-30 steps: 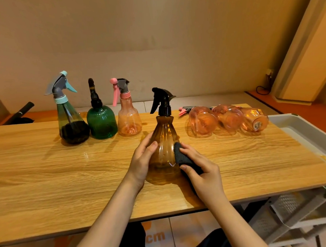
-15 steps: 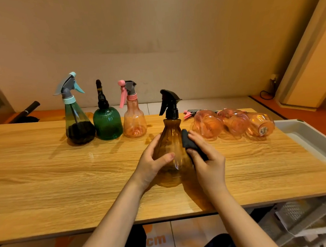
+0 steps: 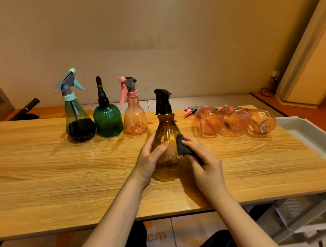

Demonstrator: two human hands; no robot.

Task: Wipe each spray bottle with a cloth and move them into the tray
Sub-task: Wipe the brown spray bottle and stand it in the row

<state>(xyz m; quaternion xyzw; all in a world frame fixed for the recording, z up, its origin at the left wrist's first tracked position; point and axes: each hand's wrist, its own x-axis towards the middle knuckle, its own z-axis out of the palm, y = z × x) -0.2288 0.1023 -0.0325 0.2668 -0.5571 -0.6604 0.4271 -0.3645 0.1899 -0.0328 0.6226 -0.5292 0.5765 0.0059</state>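
Setting: wooden table (image 3: 45,170) against a plain beige wall, warm light, floor tiles below the near edge.
Left hand: my left hand (image 3: 151,159) curls round the amber bottle (image 3: 167,142), thumb across its front, holding it upright on the table.
Right hand: my right hand (image 3: 203,165) pinches a dark cloth (image 3: 183,147) and presses it to the bottle's right side.
Step in hand: I judge I am mid-wipe on this bottle; it stands near the middle of the table, well apart from the tray.
Tray: grey tray (image 3: 313,134) sits at the table's right end; only part of it shows, and I see no bottle in that part.
Done so far: as far as I can see, nothing is in the tray yet.
Left to do: teal-capped bottle (image 3: 77,119), green bottle (image 3: 108,119) and pink-trigger bottle (image 3: 134,117) stand in a row at the back left, and three orange bottles (image 3: 235,120) lie on their sides at the back right.
In the way: those lying bottles rest between my bottle and the tray, so I judge a carry must go over or in front of them.
Other things: a dark handle (image 3: 29,105) pokes up behind the table at left; a white rack (image 3: 299,216) stands under the right end.
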